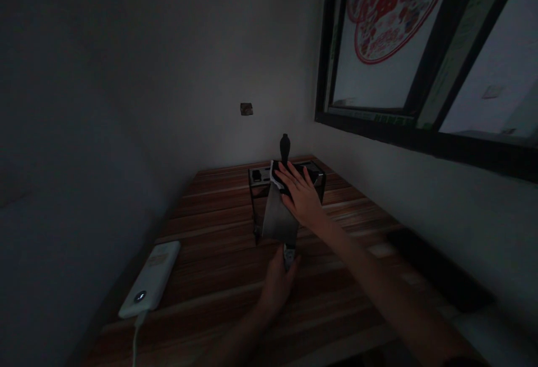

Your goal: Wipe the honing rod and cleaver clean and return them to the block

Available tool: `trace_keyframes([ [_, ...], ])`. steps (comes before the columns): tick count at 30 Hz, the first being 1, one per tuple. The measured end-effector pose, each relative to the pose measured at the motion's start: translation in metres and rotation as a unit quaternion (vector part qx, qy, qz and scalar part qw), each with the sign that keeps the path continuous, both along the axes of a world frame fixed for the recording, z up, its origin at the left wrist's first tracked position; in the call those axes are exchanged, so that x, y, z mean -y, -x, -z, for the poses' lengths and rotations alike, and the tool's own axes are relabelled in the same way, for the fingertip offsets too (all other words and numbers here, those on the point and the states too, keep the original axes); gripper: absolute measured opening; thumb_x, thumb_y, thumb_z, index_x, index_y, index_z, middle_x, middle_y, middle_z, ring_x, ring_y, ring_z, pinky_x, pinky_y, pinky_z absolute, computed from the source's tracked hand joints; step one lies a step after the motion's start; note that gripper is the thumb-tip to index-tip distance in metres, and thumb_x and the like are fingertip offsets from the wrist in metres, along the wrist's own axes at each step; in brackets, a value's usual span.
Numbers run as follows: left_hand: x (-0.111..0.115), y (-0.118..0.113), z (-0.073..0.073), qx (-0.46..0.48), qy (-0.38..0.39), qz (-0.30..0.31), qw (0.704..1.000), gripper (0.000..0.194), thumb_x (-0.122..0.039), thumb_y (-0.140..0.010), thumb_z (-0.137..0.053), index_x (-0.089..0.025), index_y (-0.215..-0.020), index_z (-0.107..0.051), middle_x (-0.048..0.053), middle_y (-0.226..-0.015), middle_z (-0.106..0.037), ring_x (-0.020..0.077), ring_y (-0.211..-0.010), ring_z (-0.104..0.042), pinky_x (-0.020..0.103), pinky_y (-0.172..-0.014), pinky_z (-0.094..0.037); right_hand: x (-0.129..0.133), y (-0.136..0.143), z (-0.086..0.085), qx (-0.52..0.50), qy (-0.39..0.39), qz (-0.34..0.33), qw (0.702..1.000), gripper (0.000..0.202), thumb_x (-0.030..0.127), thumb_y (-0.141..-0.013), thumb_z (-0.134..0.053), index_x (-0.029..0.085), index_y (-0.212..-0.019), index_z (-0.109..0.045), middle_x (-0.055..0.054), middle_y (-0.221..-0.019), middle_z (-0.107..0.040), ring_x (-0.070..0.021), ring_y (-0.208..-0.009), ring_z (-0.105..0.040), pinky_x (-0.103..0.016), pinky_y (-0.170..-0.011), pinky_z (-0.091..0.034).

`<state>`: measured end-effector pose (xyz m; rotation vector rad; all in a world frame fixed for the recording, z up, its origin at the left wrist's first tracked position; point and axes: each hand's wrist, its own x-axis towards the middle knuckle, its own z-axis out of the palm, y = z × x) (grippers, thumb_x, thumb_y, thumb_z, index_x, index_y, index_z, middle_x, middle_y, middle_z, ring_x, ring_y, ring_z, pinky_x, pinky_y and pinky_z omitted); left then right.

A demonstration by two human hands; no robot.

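While the left hand [277,278] clasps a cleaver [278,217] (by its handle [289,254]), the right hand [303,200] lies flat — atop cloth [276,180].

The blade [278,217] is grey, the table [218,255] streaked brown.

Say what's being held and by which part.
The left hand grips a cleaver by its handle; the right hand rests on a dark cloth at the far end of the blade.
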<state>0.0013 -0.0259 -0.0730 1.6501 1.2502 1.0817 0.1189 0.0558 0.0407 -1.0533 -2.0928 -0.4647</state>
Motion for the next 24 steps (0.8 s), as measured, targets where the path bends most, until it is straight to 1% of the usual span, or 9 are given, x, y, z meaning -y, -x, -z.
trace_keyframes([
  [5,0.0,-0.001,-0.003,0.0,0.004,0.002,1.0,0.021,-0.028,-0.079,-0.048,-0.014,-0.094,-0.053,0.006,-0.084,-0.061,0.0171,-0.076,-0.055,0.026,-0.071,-0.042,-0.003,-0.001,0.0,0.011,-0.009,0.009,1.0,0.05,0.027,-0.087,-0.034,0.019,-0.136,-0.025,-0.003,-0.144,-0.025,-0.018,-0.134,-0.01,-0.048,-0.108,-0.009],
  [12,-0.001,0.0,0.001,0.01,0.006,0.007,1.0,0.025,-0.03,-0.08,-0.048,-0.014,-0.098,-0.052,0.007,-0.086,-0.062,0.0178,-0.078,-0.056,0.027,-0.073,-0.043,-0.004,0.001,0.003,0.026,-0.025,0.034,0.999,0.052,0.029,-0.086,-0.036,0.017,-0.136,-0.027,-0.005,-0.145,-0.022,-0.02,-0.134,-0.009,-0.048,-0.109,-0.008],
  [15,-0.001,0.0,0.001,0.019,-0.001,0.011,1.0,0.025,-0.03,-0.08,-0.048,-0.014,-0.098,-0.053,0.006,-0.087,-0.062,0.0176,-0.078,-0.056,0.027,-0.073,-0.043,-0.003,0.0,0.003,0.033,-0.022,0.038,0.998,0.054,0.029,-0.086,-0.037,0.018,-0.137,-0.025,-0.005,-0.145,-0.023,-0.0201,-0.134,-0.01,-0.048,-0.109,-0.008],
  [20,0.0,0.0,0.001,0.012,-0.005,0.0,1.0,0.024,-0.03,-0.08,-0.049,-0.015,-0.097,-0.053,0.006,-0.086,-0.062,0.0175,-0.078,-0.057,0.027,-0.072,-0.043,0.002,0.002,0.005,0.042,-0.011,0.046,0.998,0.054,0.027,-0.086,-0.037,0.017,-0.138,-0.022,-0.004,-0.145,-0.02,-0.0194,-0.135,-0.008,-0.047,-0.109,-0.007],
  [24,0.001,0.0,0.0,0.016,0.001,0.009,1.0,0.024,-0.03,-0.08,-0.048,-0.014,-0.098,-0.054,0.006,-0.086,-0.064,0.0174,-0.077,-0.059,0.028,-0.071,-0.045,0.011,0.006,0.012,0.048,0.002,0.049,0.998,0.055,0.027,-0.086,-0.038,0.017,-0.138,-0.022,-0.003,-0.146,-0.018,-0.0193,-0.135,-0.006,-0.047,-0.109,-0.006],
])
